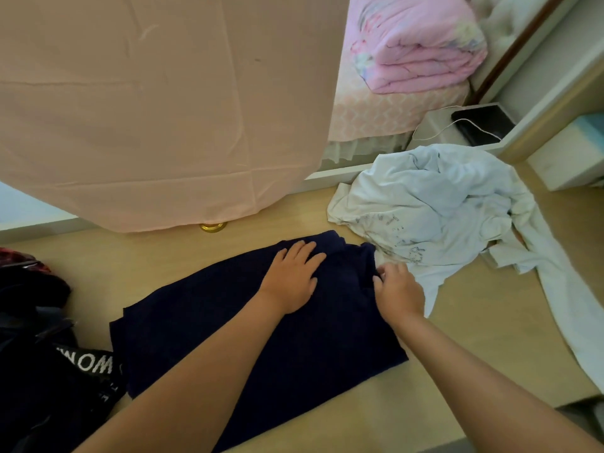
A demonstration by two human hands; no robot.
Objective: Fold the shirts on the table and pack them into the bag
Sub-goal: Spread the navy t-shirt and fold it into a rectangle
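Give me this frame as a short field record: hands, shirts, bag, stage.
surface: wooden table
navy shirt: spread on the table, in front of the person
left hand: flat on the navy shirt, fingers straight
right hand: fingers curled at the navy shirt's right edge, gripping it
white shirts: crumpled pile, unfolded, right of the navy shirt and touching it
bag: dark, at the table's left edge; contents unclear
stage: navy shirt being folded; pile not yet folded
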